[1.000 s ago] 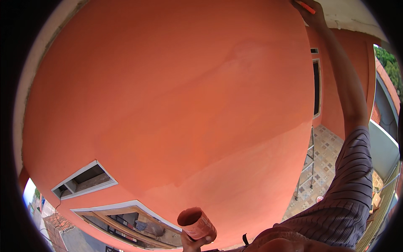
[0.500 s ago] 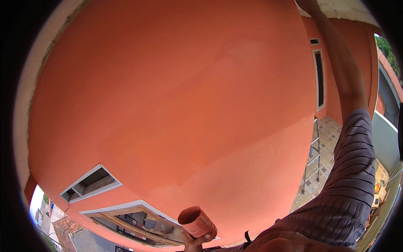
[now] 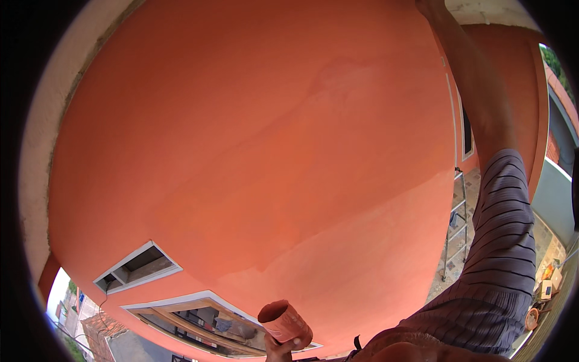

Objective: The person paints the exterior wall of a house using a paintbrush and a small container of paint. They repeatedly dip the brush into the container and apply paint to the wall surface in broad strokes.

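Of the 2 hands, the left hand (image 3: 278,350) grasps a reddish-orange cylindrical container (image 3: 290,326) from below, at the lower middle of the view, in front of the wall (image 3: 271,175). This container tilts, its open mouth facing up and leftward; the inside looks coated in the same colour, but how much it holds cannot be told. Raised at the upper edge, the right hand (image 3: 429,7) is near the wall's top, partly cut off, so its grip cannot be told. Beyond the wall's right edge stands a metal ladder (image 3: 459,231).
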Tool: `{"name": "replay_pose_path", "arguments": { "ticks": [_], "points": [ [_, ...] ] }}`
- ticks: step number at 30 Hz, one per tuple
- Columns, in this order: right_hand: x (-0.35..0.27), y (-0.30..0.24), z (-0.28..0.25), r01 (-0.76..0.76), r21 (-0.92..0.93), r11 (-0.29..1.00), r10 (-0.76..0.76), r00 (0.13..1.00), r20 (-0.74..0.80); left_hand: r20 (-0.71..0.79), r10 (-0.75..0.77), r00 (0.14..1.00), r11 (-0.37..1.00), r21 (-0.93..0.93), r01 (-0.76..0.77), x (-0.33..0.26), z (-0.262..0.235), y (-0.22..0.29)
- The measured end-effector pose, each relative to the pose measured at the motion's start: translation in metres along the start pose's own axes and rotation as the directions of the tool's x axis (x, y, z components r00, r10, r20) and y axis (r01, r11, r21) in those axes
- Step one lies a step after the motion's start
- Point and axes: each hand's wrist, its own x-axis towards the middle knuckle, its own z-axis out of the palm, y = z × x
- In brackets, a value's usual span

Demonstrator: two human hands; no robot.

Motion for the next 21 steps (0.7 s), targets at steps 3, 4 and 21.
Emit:
{"name": "replay_pose_path", "arguments": {
  "ticks": [3,4,21],
  "points": [
    [-0.003,0.001,0.016,0.045,-0.013,0.999,-0.045,0.999,0.022,-0.042,0.082,0.996,0.995,-0.045,-0.084,0.001,0.002,-0.004],
    [-0.006,-0.001,0.022,0.061,-0.023,0.998,-0.061,0.998,0.027,-0.051,0.07,0.996,0.996,-0.045,-0.073,0.001,0.0,-0.006],
    [-0.013,-0.008,-0.02,-0.095,0.248,0.964,0.127,0.985,-0.12,-0.088,-0.003,0.996,0.99,-0.14,-0.01,-0.003,0.005,-0.007]
  ]
}}
